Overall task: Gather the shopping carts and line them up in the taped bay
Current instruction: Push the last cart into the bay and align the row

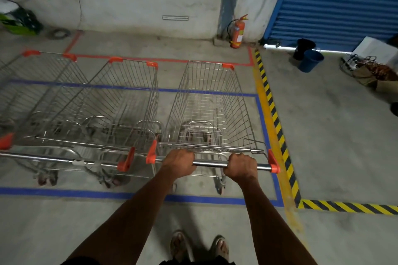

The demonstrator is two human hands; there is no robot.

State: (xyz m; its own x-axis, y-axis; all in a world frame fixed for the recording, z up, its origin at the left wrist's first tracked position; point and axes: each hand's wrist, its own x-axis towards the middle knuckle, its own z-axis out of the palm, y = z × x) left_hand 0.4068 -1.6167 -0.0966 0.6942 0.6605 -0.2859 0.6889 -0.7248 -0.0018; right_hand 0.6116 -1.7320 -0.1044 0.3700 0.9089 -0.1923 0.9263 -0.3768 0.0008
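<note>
Three wire shopping carts with orange corner caps stand side by side inside a bay outlined in blue tape (261, 114). My left hand (179, 162) and my right hand (242, 166) both grip the steel handle bar (212, 164) of the rightmost cart (212, 101). This cart sits close to the bay's right tape line. The middle cart (122, 101) stands just to its left, their handle ends nearly touching. The left cart (36, 92) is partly cut off by the frame edge.
Yellow-black hazard tape (277, 127) runs along the bay's right side and turns right near my feet. Red tape (163, 59) marks the floor beyond. A fire extinguisher (237, 32) stands by the wall; buckets (310, 60) and clutter sit before a blue shutter (336, 4).
</note>
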